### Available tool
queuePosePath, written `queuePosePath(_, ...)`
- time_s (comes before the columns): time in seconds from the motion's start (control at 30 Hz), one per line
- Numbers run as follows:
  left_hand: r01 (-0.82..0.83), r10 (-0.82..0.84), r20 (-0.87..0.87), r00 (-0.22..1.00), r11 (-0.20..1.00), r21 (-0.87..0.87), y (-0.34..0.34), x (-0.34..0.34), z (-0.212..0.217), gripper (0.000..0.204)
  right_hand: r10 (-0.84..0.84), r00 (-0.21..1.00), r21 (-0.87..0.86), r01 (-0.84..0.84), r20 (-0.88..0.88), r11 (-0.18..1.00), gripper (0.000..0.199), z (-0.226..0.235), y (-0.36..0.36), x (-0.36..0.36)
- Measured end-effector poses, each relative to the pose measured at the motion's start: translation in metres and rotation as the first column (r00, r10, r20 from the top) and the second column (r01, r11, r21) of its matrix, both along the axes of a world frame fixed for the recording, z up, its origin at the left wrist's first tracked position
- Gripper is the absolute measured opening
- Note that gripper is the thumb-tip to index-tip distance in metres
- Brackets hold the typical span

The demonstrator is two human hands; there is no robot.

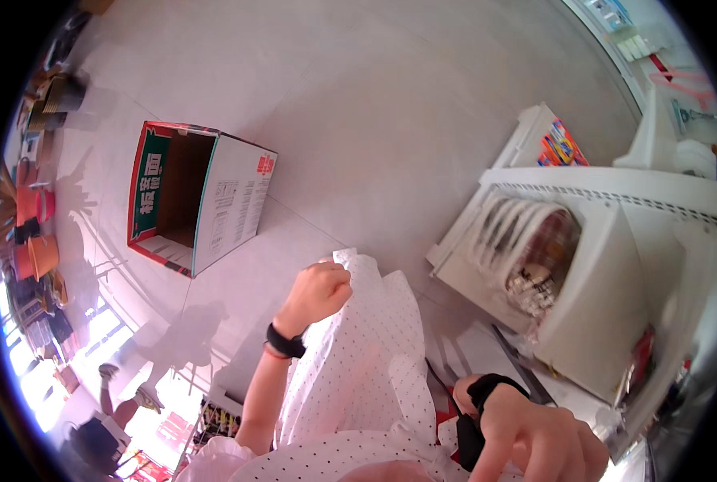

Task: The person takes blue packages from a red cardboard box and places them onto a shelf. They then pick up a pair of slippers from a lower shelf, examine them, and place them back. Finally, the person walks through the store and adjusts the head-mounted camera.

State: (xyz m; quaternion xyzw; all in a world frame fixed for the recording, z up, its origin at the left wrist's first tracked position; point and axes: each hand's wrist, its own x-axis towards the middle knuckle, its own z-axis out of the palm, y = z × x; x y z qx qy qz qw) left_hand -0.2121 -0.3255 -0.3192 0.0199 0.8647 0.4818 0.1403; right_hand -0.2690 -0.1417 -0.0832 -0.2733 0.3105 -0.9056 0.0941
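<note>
My left hand (317, 294) hangs in front of a white dotted garment (372, 345), its fingers curled into a fist. Nothing shows inside that fist; a black band (284, 341) circles the wrist. At the lower right, my right hand (539, 438) is close to the camera, with its fingers bent and apart. No held thing shows there, though the lower edge cuts off the fingertips. A black band crosses its wrist, and a black object (469, 443) lies just left of the fingers. Ahead on the left, an open cardboard box (234, 205) lies on its side, its mouth facing left.
To the right stands a white shelf unit (592, 273) holding a clear-wrapped package (535, 249), with a colourful packet (562, 147) behind it. Pots and tubs (41, 253) line the far left. Pale tiles (374, 104) cover the floor. Another person (105, 430) is at the lower left.
</note>
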Motion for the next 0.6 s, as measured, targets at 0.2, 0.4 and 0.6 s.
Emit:
queuePosePath(0.2, 0.184, -0.156, 0.308, 0.939, 0.981, -0.065, 0.019, 0.050, 0.059, 0.023, -0.443, 0.853, -0.262, 0.377, -0.274, 0.888, 0.010, 0.096, -0.042, -0.009)
queuePosePath(0.4, 0.036, 0.015, 0.667, 0.745, 0.997, -0.063, -0.026, 0.135, 0.066, 0.034, 0.210, 0.971, 0.141, -0.194, -0.111, 0.971, 0.008, 0.235, -0.021, 0.010)
queuePosePath(0.6, 0.115, -0.128, 0.786, 0.605, 0.991, 0.073, -0.082, 0.216, 0.071, 0.034, 0.259, 0.906, 0.488, -0.069, -0.334, 0.870, 0.009, 0.356, 0.010, 0.030)
